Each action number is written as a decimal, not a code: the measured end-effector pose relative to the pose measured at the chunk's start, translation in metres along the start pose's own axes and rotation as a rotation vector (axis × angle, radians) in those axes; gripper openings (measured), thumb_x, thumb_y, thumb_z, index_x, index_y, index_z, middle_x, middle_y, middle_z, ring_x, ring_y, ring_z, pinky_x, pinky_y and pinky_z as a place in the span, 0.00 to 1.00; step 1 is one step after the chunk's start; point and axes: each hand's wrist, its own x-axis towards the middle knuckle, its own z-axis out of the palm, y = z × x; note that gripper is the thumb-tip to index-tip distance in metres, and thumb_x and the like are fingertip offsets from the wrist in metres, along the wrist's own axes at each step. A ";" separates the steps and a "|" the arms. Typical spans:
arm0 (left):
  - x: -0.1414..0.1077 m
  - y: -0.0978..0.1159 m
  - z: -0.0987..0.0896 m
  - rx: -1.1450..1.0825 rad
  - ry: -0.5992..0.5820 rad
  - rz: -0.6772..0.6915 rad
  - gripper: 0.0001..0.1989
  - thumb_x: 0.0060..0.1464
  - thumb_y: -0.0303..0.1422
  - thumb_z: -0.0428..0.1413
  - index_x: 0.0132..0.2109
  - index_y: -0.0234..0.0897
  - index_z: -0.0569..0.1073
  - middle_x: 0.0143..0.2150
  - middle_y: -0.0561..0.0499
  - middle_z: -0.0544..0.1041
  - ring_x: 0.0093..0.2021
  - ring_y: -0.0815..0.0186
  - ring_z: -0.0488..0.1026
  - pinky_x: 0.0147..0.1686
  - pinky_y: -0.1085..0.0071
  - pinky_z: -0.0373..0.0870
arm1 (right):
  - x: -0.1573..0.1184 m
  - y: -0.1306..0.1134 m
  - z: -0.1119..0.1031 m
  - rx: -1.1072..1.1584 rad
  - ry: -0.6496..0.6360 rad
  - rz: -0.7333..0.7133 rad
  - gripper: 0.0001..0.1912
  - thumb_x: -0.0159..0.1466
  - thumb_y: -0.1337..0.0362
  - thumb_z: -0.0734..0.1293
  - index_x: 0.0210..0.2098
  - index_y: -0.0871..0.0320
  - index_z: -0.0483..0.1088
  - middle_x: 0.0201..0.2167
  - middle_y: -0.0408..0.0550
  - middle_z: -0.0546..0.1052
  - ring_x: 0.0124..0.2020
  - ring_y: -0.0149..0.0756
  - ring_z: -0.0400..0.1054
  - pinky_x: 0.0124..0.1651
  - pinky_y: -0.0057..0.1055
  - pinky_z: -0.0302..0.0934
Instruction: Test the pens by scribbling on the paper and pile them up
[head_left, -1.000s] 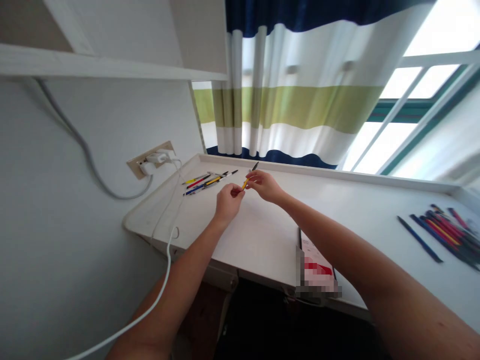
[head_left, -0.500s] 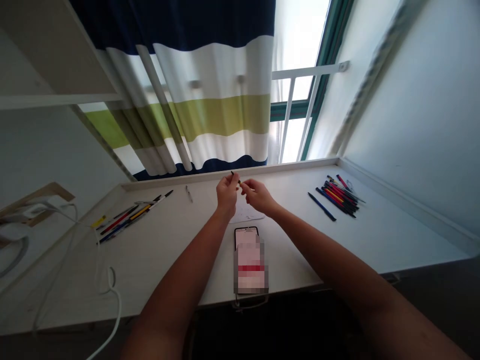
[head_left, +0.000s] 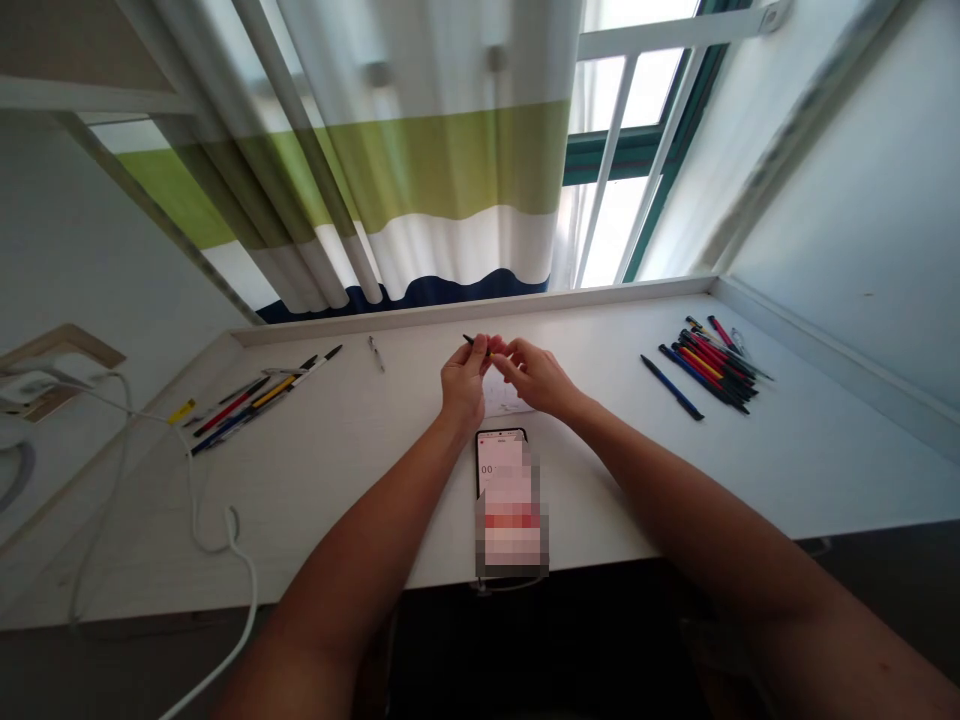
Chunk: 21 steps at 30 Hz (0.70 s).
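as i view the counter (head_left: 360, 450) remotely, one black-tipped pen (head_left: 469, 340) is above it, between the hands. the left hand (head_left: 463, 380) has its grip pinching the pen near the dark end; the right hand (head_left: 536, 372) appears to pinch the other end, partly hidden. paper (head_left: 504, 398) lies beneath, the phone (head_left: 499, 465) nearer the front edge. i judge the work unfinished: the held pen is not yet set down. loose pens (head_left: 276, 390) lie left, a pen pile (head_left: 716, 368) right, one blue pen (head_left: 673, 388) just beside it. which are already handled, i cannot tell.
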 end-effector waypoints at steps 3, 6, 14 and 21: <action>-0.004 0.008 0.001 -0.036 -0.035 -0.015 0.17 0.51 0.41 0.72 0.37 0.34 0.78 0.41 0.45 0.84 0.50 0.56 0.82 0.58 0.58 0.73 | -0.006 0.000 -0.003 0.192 -0.153 0.043 0.23 0.70 0.41 0.64 0.34 0.56 0.66 0.28 0.45 0.77 0.24 0.33 0.71 0.31 0.33 0.67; -0.010 0.013 0.004 -0.047 -0.065 -0.035 0.17 0.52 0.42 0.72 0.39 0.35 0.78 0.43 0.44 0.84 0.51 0.55 0.82 0.57 0.57 0.73 | -0.010 -0.001 -0.005 0.431 -0.190 0.063 0.28 0.59 0.41 0.75 0.41 0.53 0.63 0.33 0.42 0.79 0.24 0.34 0.74 0.27 0.32 0.70; -0.010 0.013 0.005 0.030 -0.038 -0.021 0.18 0.51 0.44 0.72 0.38 0.36 0.78 0.43 0.47 0.85 0.41 0.64 0.81 0.43 0.69 0.72 | -0.010 -0.010 -0.012 0.354 -0.067 0.136 0.30 0.55 0.39 0.78 0.38 0.55 0.66 0.29 0.41 0.77 0.17 0.27 0.67 0.17 0.25 0.58; -0.003 0.012 -0.005 0.148 0.000 -0.020 0.16 0.55 0.46 0.68 0.39 0.38 0.79 0.43 0.47 0.84 0.37 0.69 0.77 0.34 0.74 0.65 | -0.008 0.000 -0.013 0.223 -0.051 0.064 0.29 0.63 0.35 0.69 0.30 0.57 0.70 0.24 0.43 0.72 0.19 0.28 0.62 0.21 0.28 0.56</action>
